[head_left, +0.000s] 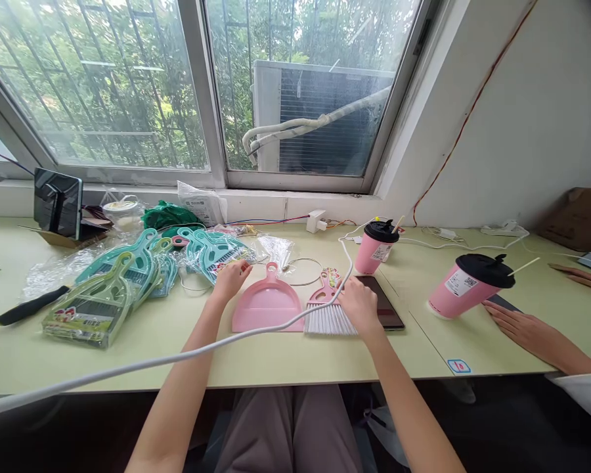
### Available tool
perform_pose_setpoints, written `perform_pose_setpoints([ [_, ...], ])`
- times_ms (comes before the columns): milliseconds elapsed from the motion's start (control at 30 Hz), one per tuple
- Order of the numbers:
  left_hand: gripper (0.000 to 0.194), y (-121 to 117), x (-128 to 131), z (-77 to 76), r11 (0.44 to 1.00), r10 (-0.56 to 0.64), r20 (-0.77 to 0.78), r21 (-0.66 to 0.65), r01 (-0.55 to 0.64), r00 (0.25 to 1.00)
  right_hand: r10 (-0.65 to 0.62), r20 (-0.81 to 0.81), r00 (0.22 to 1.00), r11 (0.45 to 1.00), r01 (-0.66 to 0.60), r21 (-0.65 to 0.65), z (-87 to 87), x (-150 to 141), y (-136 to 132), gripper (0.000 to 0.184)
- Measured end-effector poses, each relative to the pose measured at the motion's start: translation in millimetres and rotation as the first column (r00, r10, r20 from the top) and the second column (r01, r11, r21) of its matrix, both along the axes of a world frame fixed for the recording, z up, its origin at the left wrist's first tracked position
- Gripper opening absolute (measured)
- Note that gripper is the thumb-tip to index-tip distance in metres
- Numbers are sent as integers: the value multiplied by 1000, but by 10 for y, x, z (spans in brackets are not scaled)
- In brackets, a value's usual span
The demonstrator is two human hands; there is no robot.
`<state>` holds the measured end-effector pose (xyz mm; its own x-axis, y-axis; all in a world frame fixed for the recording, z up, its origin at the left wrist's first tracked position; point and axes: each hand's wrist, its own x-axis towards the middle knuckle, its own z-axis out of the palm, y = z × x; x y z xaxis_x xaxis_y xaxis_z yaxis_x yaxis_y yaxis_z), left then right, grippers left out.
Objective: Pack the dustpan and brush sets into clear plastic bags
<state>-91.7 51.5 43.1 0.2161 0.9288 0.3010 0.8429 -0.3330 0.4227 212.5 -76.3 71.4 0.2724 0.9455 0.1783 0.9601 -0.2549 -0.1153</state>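
Note:
A pink dustpan [266,307] lies flat on the table in front of me, its handle pointing toward the window. Just left of that handle is my left hand [230,281], fingers curled and pressed together; whether anything small is between them cannot be made out. Beside the dustpan lies a pink hand brush [326,297] with white bristles toward me and a printed label on its handle. My right hand [359,306] is closed at the brush's right edge, over the corner of a dark tablet [385,309]. A white cable [256,334] crosses in front of these things.
Wrapped green and teal dustpan sets [91,299] pile up on the left, near a black-handled tool [32,306]. Two pink lidded cups, one nearer [465,289] and one farther [373,249], stand right. Another person's hand [522,332] rests at far right. A propped tablet [58,203] stands at back left.

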Motion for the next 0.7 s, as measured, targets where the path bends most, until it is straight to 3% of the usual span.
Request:
perform_pose_setpoints([
  [133, 33, -18, 19, -3, 1000, -9, -21, 6, 9, 1000, 44, -14, 999, 999, -44, -32, 69, 99, 192, 16],
  [267, 38, -60, 74, -22, 989, -138, -16, -63, 137, 990, 125, 100, 987, 975, -103, -199, -26, 93, 419, 15],
  [367, 38, -72, 106, -52, 976, -192, 25, -100, 194, 981, 121, 179, 976, 979, -88, -182, -85, 48, 450, 21],
  [467, 34, -71, 137, -99, 973, -199, 46, -113, 203, 979, 156, 215, 964, 984, -134, -114, -59, 8, 321, 24],
  [567, 35, -67, 184, -151, 968, -219, 54, -111, 223, 974, 156, 202, 967, 984, -169, 53, 69, -11, 46, 24],
  [700, 38, -61, 236, -183, 969, -224, 54, -90, 228, 973, 205, -70, 976, 964, -189, 184, 331, 39, -328, 14],
])
